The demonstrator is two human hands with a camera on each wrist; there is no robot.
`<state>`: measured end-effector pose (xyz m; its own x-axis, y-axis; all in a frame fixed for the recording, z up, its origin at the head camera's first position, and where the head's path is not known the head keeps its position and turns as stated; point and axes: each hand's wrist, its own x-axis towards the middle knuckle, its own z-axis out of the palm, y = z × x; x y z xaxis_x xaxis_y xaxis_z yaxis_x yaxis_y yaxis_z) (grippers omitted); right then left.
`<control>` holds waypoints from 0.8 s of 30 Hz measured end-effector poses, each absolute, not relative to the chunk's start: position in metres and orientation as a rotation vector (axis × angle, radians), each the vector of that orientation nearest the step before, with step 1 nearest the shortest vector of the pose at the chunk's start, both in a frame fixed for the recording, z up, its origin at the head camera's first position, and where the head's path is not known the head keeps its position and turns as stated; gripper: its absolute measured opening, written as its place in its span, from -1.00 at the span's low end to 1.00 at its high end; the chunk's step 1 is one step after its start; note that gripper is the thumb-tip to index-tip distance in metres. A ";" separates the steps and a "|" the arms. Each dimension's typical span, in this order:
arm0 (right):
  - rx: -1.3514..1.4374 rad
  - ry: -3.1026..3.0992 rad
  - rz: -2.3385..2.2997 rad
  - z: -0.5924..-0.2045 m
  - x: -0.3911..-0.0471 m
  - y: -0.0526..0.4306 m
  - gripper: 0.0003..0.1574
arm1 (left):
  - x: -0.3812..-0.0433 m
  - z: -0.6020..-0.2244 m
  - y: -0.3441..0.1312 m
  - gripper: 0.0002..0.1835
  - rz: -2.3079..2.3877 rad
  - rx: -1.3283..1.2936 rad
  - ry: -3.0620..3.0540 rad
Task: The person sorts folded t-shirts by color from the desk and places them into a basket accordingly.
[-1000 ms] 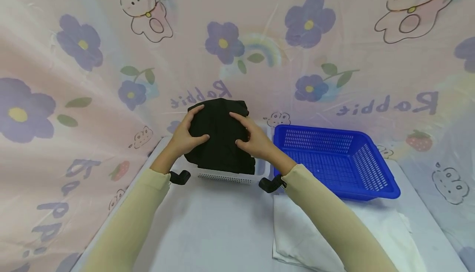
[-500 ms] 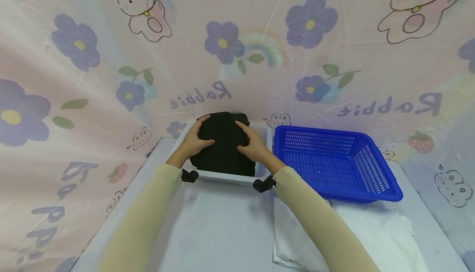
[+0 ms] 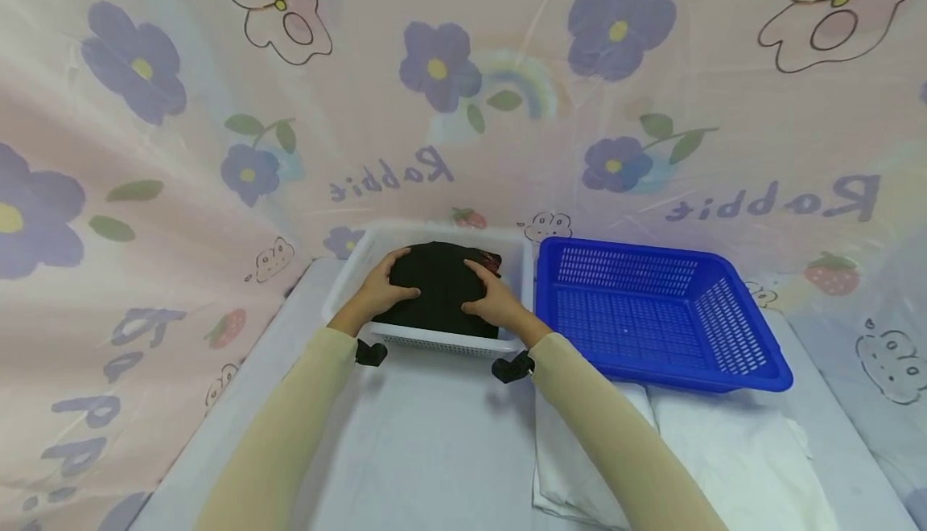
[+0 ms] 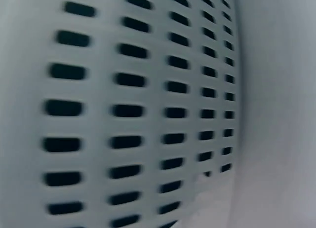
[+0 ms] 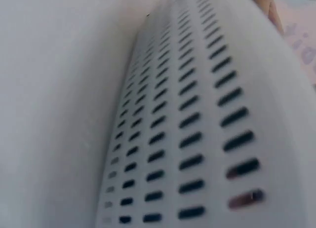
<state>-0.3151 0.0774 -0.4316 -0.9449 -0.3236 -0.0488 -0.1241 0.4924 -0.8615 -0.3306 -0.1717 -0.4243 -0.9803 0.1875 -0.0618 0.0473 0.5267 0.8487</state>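
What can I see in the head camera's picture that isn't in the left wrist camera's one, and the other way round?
Only the head view: the person's left grip and right grip on a black cloth inside the white basket, plus the blue basket, folded white cloth and patterned backdrop.

Only the left wrist view: a close look at the wall's slots, with their rounded ends and darkness behind.

Both: the white basket's perforated wall and, it appears, the pale tabletop.
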 end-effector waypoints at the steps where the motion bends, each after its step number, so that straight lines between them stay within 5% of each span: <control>1: -0.374 2.540 -1.421 -0.433 -0.315 0.077 0.09 | -0.332 -0.426 -0.173 -0.07 1.442 0.179 2.609; 24: -0.187 2.605 -1.258 -0.449 -0.323 0.068 -0.01 | -0.346 -0.440 -0.177 -0.13 1.311 0.098 2.619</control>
<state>-0.3228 0.0676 -0.4490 -0.9626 -0.2183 -0.1605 -0.0101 0.6207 -0.7840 -0.3464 -0.1769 -0.4405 -0.9755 0.1531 -0.1580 -0.0347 0.6021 0.7977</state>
